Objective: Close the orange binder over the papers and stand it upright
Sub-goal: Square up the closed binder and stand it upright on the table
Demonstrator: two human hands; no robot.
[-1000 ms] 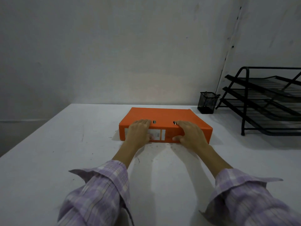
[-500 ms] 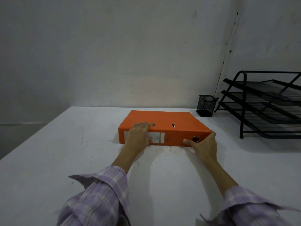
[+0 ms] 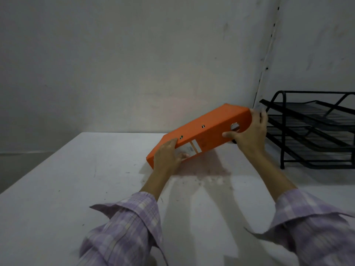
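Both hands on tilted orange binder

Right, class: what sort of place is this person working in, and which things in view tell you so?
Probably an office or filing desk: a plain white table against a bare wall, a black tiered wire letter tray at its right end, and an orange lever-arch binder held in both hands.

The papers inside the closed orange binder are out of sight. The left hand covers part of its spine label, whose print is too small to read. A black tray rack runs off the right edge; both plaid sleeves are cropped below.
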